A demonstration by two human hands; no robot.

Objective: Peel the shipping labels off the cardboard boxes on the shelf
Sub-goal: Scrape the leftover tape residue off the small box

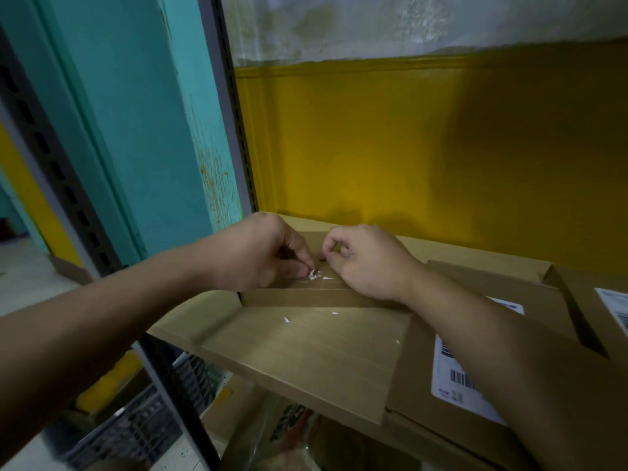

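Pinched white label scrap on box top with left hand. Rested right hand just beside, fingers curled. Noted white flecks on open flap below. Noted second box at right, barcode label on top, partly hidden by right forearm.

The light was dim and warm. The yellow wall glowed brightest left of centre and sank into broad shadow toward the right. A pale sheen lay on the shelf. The white label scrap pinched in my left grip stood out bright. The wide lens bowed the shelf post, and the frame's edges went soft.
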